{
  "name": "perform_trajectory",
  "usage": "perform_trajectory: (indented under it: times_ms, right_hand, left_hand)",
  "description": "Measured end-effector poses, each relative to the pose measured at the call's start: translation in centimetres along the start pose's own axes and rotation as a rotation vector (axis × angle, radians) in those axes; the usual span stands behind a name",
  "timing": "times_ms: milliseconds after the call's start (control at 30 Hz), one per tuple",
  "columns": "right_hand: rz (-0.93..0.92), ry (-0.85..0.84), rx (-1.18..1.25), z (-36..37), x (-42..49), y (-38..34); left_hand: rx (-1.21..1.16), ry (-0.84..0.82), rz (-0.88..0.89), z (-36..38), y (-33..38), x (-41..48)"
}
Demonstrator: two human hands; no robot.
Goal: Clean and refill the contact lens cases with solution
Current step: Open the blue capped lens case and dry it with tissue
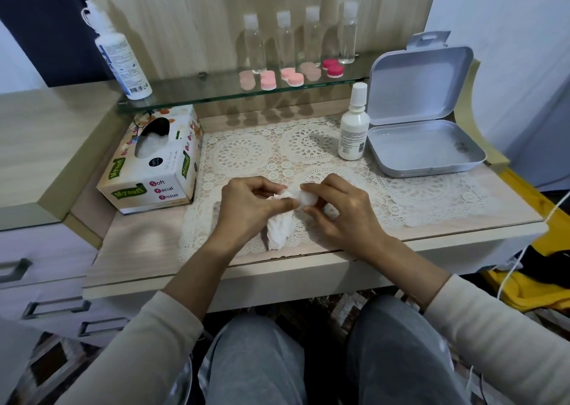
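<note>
A small white lens case (306,199) is held over a lace mat (401,195) near the front edge of a wooden table (138,250); its right end is pinched between the curled fingers and thumb of the right hand (342,211); a crumpled white tissue (279,232) is gripped in the left hand (246,207) and pressed against the case's left end, its tail trailing down onto the mat; a tissue box (154,170) is set just left of the mat; further back, a small white bottle (353,127) is stood upright beside an open grey tin (422,139); on a glass shelf (216,91) above, four clear bottles (285,39) are lined up behind several pink lens cases (291,77); a large white bottle (120,56) is placed at the shelf's left end.
</note>
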State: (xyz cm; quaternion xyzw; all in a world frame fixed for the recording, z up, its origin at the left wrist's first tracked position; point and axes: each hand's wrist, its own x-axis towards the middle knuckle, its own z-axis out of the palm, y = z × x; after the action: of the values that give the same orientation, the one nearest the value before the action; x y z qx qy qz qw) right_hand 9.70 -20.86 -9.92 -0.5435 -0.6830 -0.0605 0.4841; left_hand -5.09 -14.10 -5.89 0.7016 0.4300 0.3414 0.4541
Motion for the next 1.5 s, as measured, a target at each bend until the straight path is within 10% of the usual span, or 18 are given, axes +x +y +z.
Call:
perform_trajectory:
  times_ms: [1500]
  right_hand:
    - [0.018, 0.024, 0.024, -0.2, 0.1, -0.3]
  left_hand:
    - [-0.273, -0.191, -0.028, -0.8, -0.2, -0.2]
